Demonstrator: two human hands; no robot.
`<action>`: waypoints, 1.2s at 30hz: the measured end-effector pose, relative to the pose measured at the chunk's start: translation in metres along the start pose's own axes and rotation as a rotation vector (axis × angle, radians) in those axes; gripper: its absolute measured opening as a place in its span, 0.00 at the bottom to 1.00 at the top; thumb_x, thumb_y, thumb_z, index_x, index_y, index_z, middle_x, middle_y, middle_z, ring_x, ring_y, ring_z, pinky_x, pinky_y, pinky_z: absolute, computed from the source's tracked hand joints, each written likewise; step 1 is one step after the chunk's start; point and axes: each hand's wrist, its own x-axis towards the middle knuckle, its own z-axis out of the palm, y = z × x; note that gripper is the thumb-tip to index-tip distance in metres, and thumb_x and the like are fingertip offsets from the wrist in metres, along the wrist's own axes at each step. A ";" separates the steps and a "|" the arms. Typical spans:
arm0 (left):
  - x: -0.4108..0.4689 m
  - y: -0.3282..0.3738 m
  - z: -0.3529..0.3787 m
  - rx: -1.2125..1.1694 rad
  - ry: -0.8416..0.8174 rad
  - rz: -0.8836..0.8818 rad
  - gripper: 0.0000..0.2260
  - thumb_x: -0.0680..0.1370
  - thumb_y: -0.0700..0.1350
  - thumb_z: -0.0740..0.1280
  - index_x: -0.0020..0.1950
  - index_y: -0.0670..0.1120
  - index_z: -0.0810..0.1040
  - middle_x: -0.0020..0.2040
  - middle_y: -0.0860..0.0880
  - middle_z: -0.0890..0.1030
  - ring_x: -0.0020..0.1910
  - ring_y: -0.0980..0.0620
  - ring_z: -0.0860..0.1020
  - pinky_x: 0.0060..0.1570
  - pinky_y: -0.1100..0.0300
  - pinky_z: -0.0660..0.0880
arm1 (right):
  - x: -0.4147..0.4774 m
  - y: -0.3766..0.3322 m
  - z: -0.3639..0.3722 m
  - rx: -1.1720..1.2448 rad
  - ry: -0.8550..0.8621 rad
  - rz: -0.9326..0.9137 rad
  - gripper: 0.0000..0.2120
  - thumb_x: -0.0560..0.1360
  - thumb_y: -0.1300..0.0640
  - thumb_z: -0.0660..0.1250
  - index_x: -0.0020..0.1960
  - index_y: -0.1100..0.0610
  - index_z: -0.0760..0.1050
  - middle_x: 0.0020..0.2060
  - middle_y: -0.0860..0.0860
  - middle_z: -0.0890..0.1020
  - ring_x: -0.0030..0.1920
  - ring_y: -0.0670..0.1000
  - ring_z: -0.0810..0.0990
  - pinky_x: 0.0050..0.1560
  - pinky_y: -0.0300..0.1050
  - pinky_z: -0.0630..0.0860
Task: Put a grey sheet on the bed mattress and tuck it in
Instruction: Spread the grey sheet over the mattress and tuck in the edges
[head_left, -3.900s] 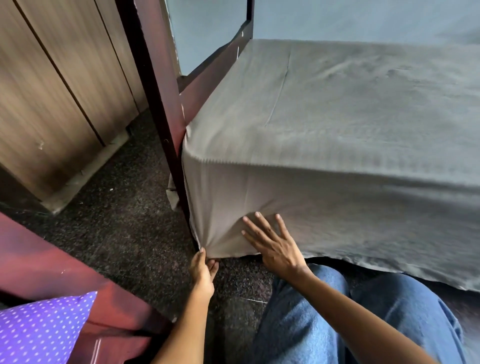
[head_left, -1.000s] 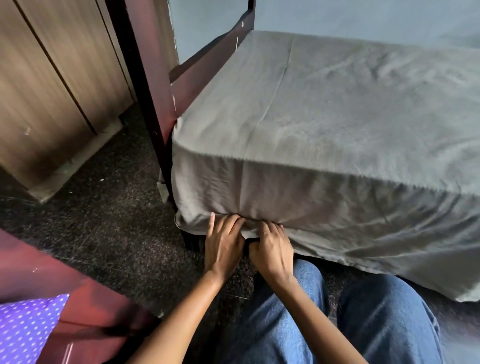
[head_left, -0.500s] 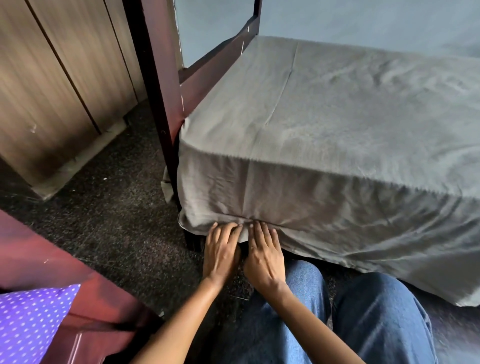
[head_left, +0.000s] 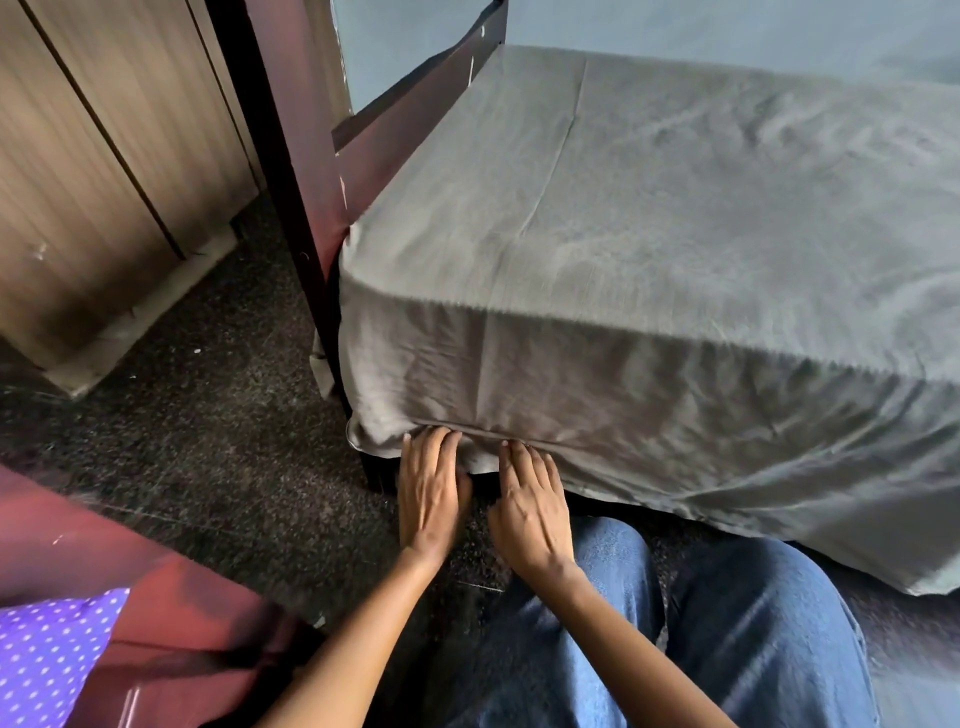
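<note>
Dark speckled floor (head_left: 208, 415) beside a wooden bed frame (head_left: 291, 208): a grey sheet (head_left: 649, 234) covers the bed's top and near side (hem loose further right). Left hand (head_left: 428, 493) and right hand (head_left: 530, 512) press flat-fingered against its lower edge, gripping nothing.

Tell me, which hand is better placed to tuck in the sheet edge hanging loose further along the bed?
Probably the right hand: its straight fingers press the grey sheet beside the loose hanging edge, which runs off to its side. The left hand sits nearer the bed's corner post.
</note>
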 end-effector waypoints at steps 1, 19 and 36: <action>-0.004 0.001 0.002 -0.007 0.005 0.001 0.20 0.73 0.43 0.59 0.64 0.41 0.72 0.62 0.43 0.75 0.64 0.45 0.72 0.71 0.46 0.58 | 0.000 0.001 0.001 -0.001 0.005 -0.002 0.29 0.65 0.57 0.53 0.62 0.65 0.75 0.59 0.59 0.79 0.60 0.57 0.78 0.68 0.55 0.65; 0.047 -0.004 -0.017 -0.004 -0.127 0.018 0.15 0.68 0.42 0.57 0.44 0.43 0.83 0.42 0.46 0.84 0.43 0.45 0.82 0.51 0.52 0.73 | 0.058 -0.007 -0.016 0.027 -0.142 0.105 0.17 0.67 0.58 0.67 0.56 0.55 0.77 0.47 0.55 0.83 0.50 0.58 0.81 0.51 0.47 0.74; 0.056 0.013 -0.029 0.379 -0.391 -0.292 0.13 0.78 0.45 0.57 0.61 0.50 0.75 0.60 0.52 0.77 0.67 0.52 0.67 0.72 0.48 0.51 | 0.053 0.006 -0.024 0.005 -0.323 0.017 0.25 0.73 0.52 0.63 0.68 0.58 0.64 0.65 0.57 0.73 0.65 0.57 0.71 0.65 0.47 0.63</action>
